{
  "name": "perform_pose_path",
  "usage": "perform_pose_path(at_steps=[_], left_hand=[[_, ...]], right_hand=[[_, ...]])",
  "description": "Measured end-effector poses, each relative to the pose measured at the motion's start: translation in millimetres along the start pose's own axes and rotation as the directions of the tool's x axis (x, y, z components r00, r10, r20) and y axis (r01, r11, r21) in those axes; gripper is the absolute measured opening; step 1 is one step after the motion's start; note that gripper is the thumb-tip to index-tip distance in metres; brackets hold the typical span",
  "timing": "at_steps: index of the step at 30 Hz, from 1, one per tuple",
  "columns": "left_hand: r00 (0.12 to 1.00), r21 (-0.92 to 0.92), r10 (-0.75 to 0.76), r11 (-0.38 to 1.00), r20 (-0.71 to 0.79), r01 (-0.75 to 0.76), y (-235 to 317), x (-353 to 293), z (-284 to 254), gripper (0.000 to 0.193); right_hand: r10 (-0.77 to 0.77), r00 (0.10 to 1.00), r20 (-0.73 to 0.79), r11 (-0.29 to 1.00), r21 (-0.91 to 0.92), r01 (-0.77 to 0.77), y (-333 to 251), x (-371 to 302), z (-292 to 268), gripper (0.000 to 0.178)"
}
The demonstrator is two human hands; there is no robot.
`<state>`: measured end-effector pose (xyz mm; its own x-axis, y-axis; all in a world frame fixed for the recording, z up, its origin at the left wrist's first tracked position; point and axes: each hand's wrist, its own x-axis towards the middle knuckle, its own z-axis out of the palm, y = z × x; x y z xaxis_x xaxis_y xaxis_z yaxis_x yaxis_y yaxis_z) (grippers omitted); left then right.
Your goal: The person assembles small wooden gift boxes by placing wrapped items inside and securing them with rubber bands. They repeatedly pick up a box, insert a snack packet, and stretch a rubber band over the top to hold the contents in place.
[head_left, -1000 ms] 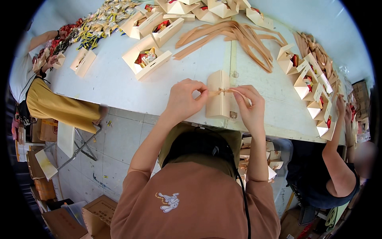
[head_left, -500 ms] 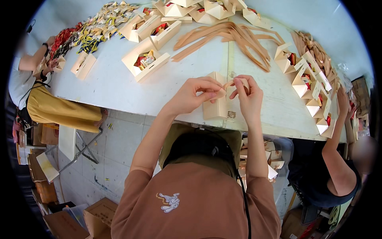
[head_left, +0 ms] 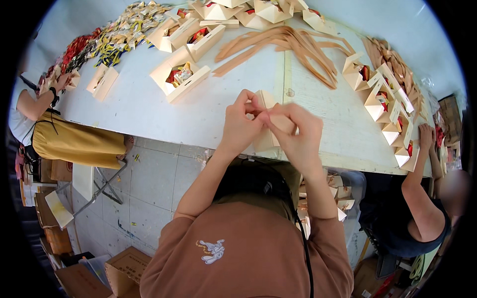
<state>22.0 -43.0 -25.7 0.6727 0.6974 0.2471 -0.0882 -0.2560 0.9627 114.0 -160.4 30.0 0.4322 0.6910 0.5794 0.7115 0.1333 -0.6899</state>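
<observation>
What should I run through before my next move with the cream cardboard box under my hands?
1. Cream cardboard box resting on the white table: ok.
2. Left hand in position: ok, its bent fingers are over the box.
3. Right hand in position: ok, its fingertips meet the left ones.
4. Tan ribbon gripped between the fingertips: cannot tell, the fingers hide it.
5. Long, flat, loose tan ribbons apart from both hands: ok, they lie beyond the box.
</observation>
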Motion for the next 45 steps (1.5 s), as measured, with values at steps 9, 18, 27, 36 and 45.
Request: perform_pose_path(at_steps=[9, 18, 27, 36, 45], left_hand=[[0.995, -0.3, -0.056, 0.951, 0.087, 0.079, -9, -1, 6, 0.027], [0.99, -0.171, -0.06, 0.982, 0.129, 0.082, -7, 0, 1, 0.027], [0.982, -0.001, -0.118, 0.993, 0.146, 0.119, 16, 0, -2, 0.03], [0.921, -0.581, -0.149, 0.737, 0.359, 0.346, -35, 10, -18, 0.029], [0.751, -0.101, 0.048, 0.995, 0.658, 0.025, 28, -63, 51, 0.037]], right_hand=[[0.499, 0.834, 0.235, 0.645, 0.542, -0.539, 39, -20, -9, 0.016], [0.169, 0.983, -0.073, 0.981, -0.078, -0.175, 45, -25, -6, 0.014], [0.156, 0.971, -0.18, 0.988, 0.017, -0.155, 33, -34, 6, 0.012], [0.498, 0.866, -0.043, 0.674, 0.648, -0.356, 79, -54, -10, 0.01], [0.558, 0.761, -0.331, 0.829, 0.189, -0.526, -1, -173, -138, 0.006]])
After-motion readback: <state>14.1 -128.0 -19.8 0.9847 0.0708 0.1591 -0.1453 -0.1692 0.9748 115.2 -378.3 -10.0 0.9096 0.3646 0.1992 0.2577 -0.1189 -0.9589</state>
